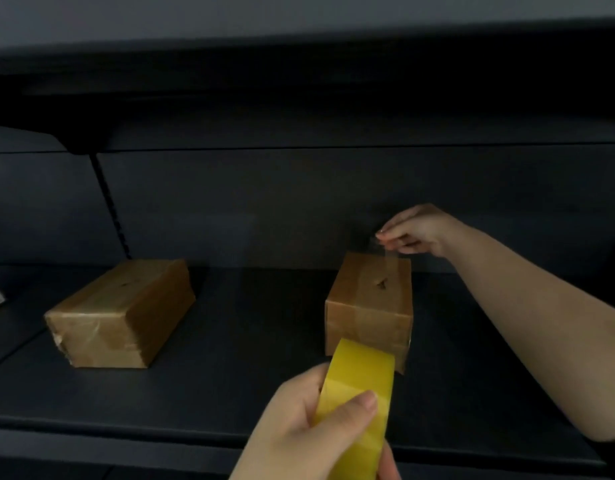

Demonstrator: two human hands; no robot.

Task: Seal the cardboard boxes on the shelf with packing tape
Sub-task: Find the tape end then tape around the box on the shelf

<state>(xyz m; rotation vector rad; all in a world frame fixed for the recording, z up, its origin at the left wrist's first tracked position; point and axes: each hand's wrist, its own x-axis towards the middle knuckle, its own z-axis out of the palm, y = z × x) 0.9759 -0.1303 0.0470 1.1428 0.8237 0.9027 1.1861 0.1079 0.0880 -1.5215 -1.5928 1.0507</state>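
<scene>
Left hand (299, 424): gripping the yellow tape roll (354, 403) low, feeding it.
Right hand (413, 230): pinching the clear tape end (385, 252) behind the right box (368, 299), stretching it over the top seam.
Left box (122, 313): sitting well apart on the shelf (247, 341), already looking taped.

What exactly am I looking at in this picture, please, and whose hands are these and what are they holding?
This is one picture from a wide-angle camera worn on a person's head, looking forward and down; there is no robot. A dark shelf carries two cardboard boxes. The left box lies untouched, at an angle. The right box is being worked on. The person's left hand, nearest the camera, grips a roll of yellow packing tape. The right hand reaches over the far end of the right box and pinches what looks like the free end of a clear strip of tape stretched above the box top.
</scene>
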